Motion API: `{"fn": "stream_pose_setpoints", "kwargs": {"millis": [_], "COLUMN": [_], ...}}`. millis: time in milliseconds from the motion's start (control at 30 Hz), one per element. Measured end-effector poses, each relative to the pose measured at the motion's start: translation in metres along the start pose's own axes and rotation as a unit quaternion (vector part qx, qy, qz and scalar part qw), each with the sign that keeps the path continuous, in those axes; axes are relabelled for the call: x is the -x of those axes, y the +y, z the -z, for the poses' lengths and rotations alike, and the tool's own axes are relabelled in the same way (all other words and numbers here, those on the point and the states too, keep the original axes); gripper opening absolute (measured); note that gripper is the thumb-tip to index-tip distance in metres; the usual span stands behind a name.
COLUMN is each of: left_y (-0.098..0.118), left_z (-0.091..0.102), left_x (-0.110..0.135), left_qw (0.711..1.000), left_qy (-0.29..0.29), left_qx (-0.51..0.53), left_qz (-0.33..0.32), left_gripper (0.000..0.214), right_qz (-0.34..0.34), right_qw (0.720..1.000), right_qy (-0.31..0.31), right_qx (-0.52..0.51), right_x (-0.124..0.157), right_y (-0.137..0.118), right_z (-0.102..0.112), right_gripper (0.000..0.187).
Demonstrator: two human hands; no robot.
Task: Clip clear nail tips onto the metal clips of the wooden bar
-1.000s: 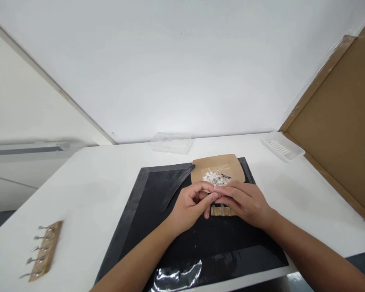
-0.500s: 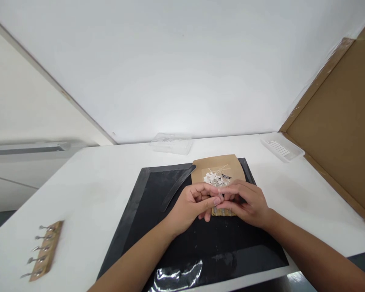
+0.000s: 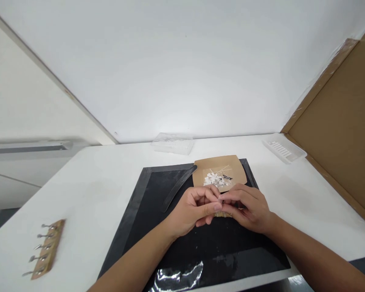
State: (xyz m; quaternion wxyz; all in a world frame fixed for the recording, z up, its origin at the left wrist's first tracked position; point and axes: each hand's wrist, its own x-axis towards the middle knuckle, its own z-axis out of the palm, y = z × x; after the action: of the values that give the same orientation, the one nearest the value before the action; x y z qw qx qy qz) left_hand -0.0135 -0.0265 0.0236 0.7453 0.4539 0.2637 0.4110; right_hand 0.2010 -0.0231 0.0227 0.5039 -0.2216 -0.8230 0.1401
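My left hand (image 3: pixel 197 206) and my right hand (image 3: pixel 247 206) meet fingertip to fingertip over the black mat (image 3: pixel 228 247). Both are closed in a pinch, thumbs against bent forefingers. A tiny pale bit shows where the fingertips join, too small to name. Just below the fingers a yellowish-brown block (image 3: pixel 223 214) peeks out, mostly covered by my hands. Right behind them sits a shallow brown paper tray (image 3: pixel 213 163). It holds a heap of small white scraps (image 3: pixel 215 178), with thin sticks and a dark printed piece among them.
A dark curved nail file (image 3: pixel 178 188) lies on the mat left of the tray. At the far left, a wooden strip (image 3: pixel 50 251) carries several metal-stemmed pieces. Clear plastic boxes stand at the back (image 3: pixel 172 144) and back right (image 3: pixel 284 149). A cardboard wall (image 3: pixel 337 109) bounds the right.
Both hands have come slightly down toward me, baring more of the paper tray and covering more of the yellowish-brown block. The small translucent piece between the fingertips shows less now.
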Motion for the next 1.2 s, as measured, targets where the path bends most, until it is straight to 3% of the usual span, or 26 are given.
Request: {"fn": "stream_pose_setpoints", "kwargs": {"millis": [133,400,667,800,933,1200], "left_y": [-0.001,-0.004,-0.003,0.000,0.001,0.006], "left_z": [0.000,0.000,-0.002,-0.004,-0.004,-0.005], "left_x": [-0.001,-0.002,0.000,0.000,0.001,0.003], "left_qw": [0.999,0.998,0.998,0.998,0.997,0.991], "left_qy": [0.027,0.038,0.043,0.032,0.019,0.004], "left_qx": [-0.024,-0.043,-0.036,-0.048,-0.076,-0.131], "left_qz": [-0.012,-0.013,-0.013,-0.029,-0.006,0.018], "left_gripper": [0.020,0.022,0.022,0.021,0.029,0.031], "right_qz": [0.004,0.040,-0.026,-0.019,0.022,0.001], "right_qw": [1.000,0.996,1.000,0.999,1.000,0.998], "right_qy": [-0.001,-0.010,0.015,0.028,-0.003,-0.056], "right_qx": [0.020,0.077,-0.008,-0.018,0.002,-0.013], "right_x": [0.002,0.000,-0.002,-0.001,-0.001,-0.006], "right_y": [-0.001,0.000,-0.002,0.000,0.002,-0.001], "right_z": [-0.001,0.000,0.000,-0.002,-0.001,0.007], "right_gripper": [0.035,0.029,0.014,0.027,0.039,0.027]}}
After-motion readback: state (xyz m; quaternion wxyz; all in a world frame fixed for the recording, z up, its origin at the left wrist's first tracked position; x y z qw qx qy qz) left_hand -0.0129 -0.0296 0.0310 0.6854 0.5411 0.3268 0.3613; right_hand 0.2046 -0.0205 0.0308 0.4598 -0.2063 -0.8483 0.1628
